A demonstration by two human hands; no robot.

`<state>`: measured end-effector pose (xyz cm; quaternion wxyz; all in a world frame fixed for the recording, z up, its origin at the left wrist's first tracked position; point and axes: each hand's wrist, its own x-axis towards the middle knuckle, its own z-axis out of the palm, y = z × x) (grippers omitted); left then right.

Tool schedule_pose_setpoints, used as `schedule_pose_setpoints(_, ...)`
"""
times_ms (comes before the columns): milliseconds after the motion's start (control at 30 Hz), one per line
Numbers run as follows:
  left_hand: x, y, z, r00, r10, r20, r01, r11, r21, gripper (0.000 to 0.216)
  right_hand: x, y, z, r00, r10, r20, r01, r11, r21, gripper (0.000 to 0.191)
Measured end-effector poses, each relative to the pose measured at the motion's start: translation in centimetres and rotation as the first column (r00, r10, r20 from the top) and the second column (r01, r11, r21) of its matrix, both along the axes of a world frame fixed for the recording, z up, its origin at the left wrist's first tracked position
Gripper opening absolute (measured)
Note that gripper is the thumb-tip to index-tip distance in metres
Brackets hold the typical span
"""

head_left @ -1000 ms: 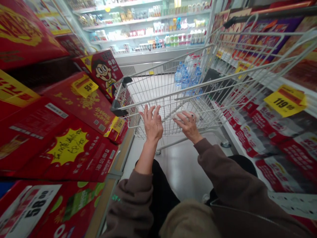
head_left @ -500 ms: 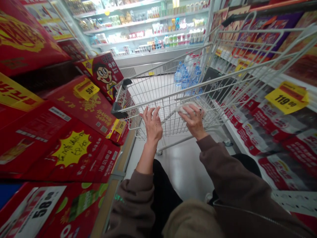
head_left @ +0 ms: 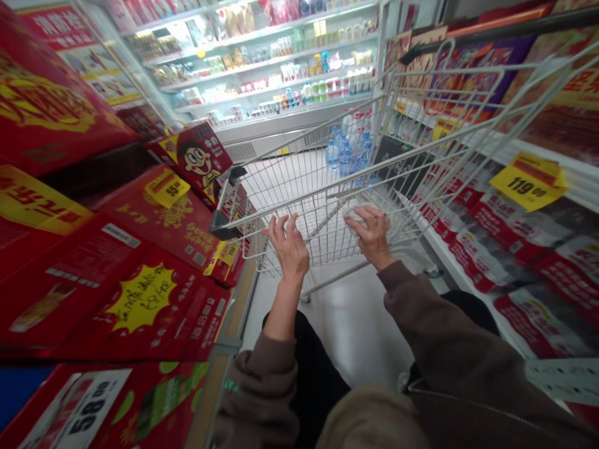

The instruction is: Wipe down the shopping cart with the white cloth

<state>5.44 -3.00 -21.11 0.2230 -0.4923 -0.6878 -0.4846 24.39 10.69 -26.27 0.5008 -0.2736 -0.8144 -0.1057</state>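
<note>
A metal wire shopping cart [head_left: 322, 187] stands crosswise in front of me. My right hand [head_left: 373, 234] presses a crumpled whitish cloth [head_left: 354, 210] against the lower part of its near mesh side, fingers curled over the cloth. Further left, my left hand [head_left: 290, 248] is raised at the same mesh side near the cart's dark corner bumper [head_left: 224, 226]. Its fingers are bent and apart with nothing seen in them; whether the fingertips touch the wires I cannot tell. Through the mesh, no goods show in the basket.
Red boxes [head_left: 154, 299] with yellow price tags are stacked close on the left. Red-and-white packs [head_left: 486, 255] line a low shelf on the right. Behind the cart, bottled water [head_left: 346, 156] stands on the floor before a lit refrigerated display [head_left: 262, 81]. A cart wheel [head_left: 305, 297] rests near my knees.
The view has shifted a little. My right hand and the cloth have moved slightly right and down along the mesh. My left hand stays at about the same spot, its fingers still bent.
</note>
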Motion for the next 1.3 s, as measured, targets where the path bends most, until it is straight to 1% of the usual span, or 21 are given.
schedule_pose_setpoints(67, 1.9, 0.5, 0.1, 0.999, 0.045, -0.029, -0.045, 0.999, 0.003, 0.055, -0.2, -0.5, -0.7, 0.999, -0.001, 0.034, 0.002, 1.0, -0.024, 0.048)
schedule_pose_setpoints(133, 4.0, 1.4, 0.6, 0.995, 0.018, -0.097, -0.023, 0.998, -0.05, 0.049, -0.3, -1.0, -1.6, 0.998, 0.007, 0.065, -0.003, 0.998, -0.06, 0.048)
schedule_pose_setpoints(200, 5.6, 2.7, 1.3, 0.989, -0.023, -0.147, 0.004, 0.992, -0.128, 0.047, -0.3, -1.3, -2.4, 0.996, 0.019, 0.087, -0.012, 0.996, -0.084, 0.047)
schedule_pose_setpoints(300, 6.6, 4.7, 2.8, 0.991, 0.005, -0.137, -0.031, 0.981, -0.193, 0.049, -0.2, -1.5, -3.1, 0.993, 0.028, 0.117, -0.02, 0.997, -0.07, 0.043)
schedule_pose_setpoints(367, 6.3, 5.6, 3.5, 0.993, 0.006, -0.114, -0.031, 0.976, -0.216, 0.047, -0.2, -1.3, -3.0, 0.991, 0.023, 0.133, -0.017, 0.999, -0.049, 0.04)
schedule_pose_setpoints(433, 5.6, 6.1, 3.9, 0.995, -0.032, -0.097, 0.009, 0.975, -0.224, 0.046, -0.1, -1.0, -2.2, 0.989, 0.025, 0.149, -0.021, 0.999, -0.026, 0.034)
schedule_pose_setpoints(500, 4.9, 6.3, 3.9, 0.994, -0.083, -0.071, 0.066, 0.973, -0.22, 0.048, -0.1, -0.2, -0.5, 0.985, 0.036, 0.171, -0.038, 0.999, 0.011, 0.027)
schedule_pose_setpoints(567, 4.2, 6.3, 3.5, 0.992, -0.124, -0.032, 0.114, 0.971, -0.212, 0.051, -0.1, 0.8, 1.7, 0.986, 0.043, 0.163, -0.053, 0.997, 0.06, 0.024)
schedule_pose_setpoints(633, 3.7, 6.4, 3.1, 0.989, -0.15, 0.005, 0.148, 0.969, -0.198, 0.054, -0.2, 1.8, 3.5, 0.996, 0.023, 0.092, -0.03, 0.997, 0.077, 0.027)
schedule_pose_setpoints(667, 3.5, 6.4, 2.9, 0.987, -0.161, 0.017, 0.161, 0.969, -0.188, 0.056, -0.2, 2.1, 3.9, 0.999, 0.003, 0.054, -0.006, 0.998, 0.063, 0.03)
schedule_pose_setpoints(700, 3.3, 6.3, 2.7, 0.985, -0.169, 0.024, 0.171, 0.969, -0.179, 0.058, -0.3, 2.2, 3.9, 0.999, -0.018, 0.026, 0.017, 0.999, 0.044, 0.032)
schedule_pose_setpoints(767, 2.9, 6.2, 2.4, 0.983, -0.18, 0.037, 0.183, 0.969, -0.166, 0.061, -0.3, 1.7, 2.7, 0.999, -0.028, 0.025, 0.027, 0.999, 0.039, 0.032)
schedule_pose_setpoints(867, 2.3, 5.8, 2.4, 0.981, -0.187, 0.048, 0.193, 0.968, -0.161, 0.066, 0.0, 0.4, 0.5, 0.993, 0.049, 0.107, -0.061, 0.992, 0.109, 0.024)
schedule_pose_setpoints(900, 2.1, 5.7, 2.4, 0.981, -0.19, 0.047, 0.195, 0.967, -0.163, 0.068, 0.2, 0.1, 0.4, 0.988, 0.076, 0.131, -0.093, 0.988, 0.122, 0.023)
schedule_pose_setpoints(967, 1.7, 5.3, 2.5, 0.981, -0.19, 0.039, 0.194, 0.967, -0.163, 0.072, 0.4, 0.2, 1.3, 0.986, 0.104, 0.132, -0.118, 0.987, 0.107, 0.024)
schedule_pose_setpoints(1033, 1.3, 5.0, 2.6, 0.983, -0.179, 0.033, 0.182, 0.972, -0.15, 0.075, 0.4, 0.8, 2.9, 0.993, 0.087, 0.078, -0.092, 0.994, 0.06, 0.029)
schedule_pose_setpoints(1100, 1.0, 4.8, 2.6, 0.985, -0.172, 0.031, 0.175, 0.976, -0.133, 0.076, 0.2, 1.2, 3.8, 0.999, 0.05, 0.012, -0.05, 0.998, 0.023, 0.033)
schedule_pose_setpoints(1133, 0.9, 4.7, 2.6, 0.985, -0.169, 0.032, 0.172, 0.977, -0.127, 0.077, 0.2, 1.2, 3.7, 0.999, 0.037, -0.01, -0.036, 0.999, 0.026, 0.033)
schedule_pose_setpoints(1200, 0.6, 4.5, 2.5, 0.986, -0.163, 0.038, 0.166, 0.979, -0.122, 0.077, 0.2, 0.6, 2.6, 0.998, 0.052, 0.019, -0.053, 0.995, 0.08, 0.028)
schedule_pose_setpoints(1267, 0.3, 4.4, 2.4, 0.986, -0.161, 0.047, 0.166, 0.978, -0.123, 0.077, 0.5, -0.3, 1.3, 0.987, 0.086, 0.132, -0.106, 0.983, 0.149, 0.02)
schedule_pose_setpoints(1300, 0.1, 4.3, 2.4, 0.985, -0.166, 0.049, 0.171, 0.977, -0.126, 0.077, 0.7, -0.7, 1.1, 0.98, 0.088, 0.177, -0.119, 0.978, 0.172, 0.018)
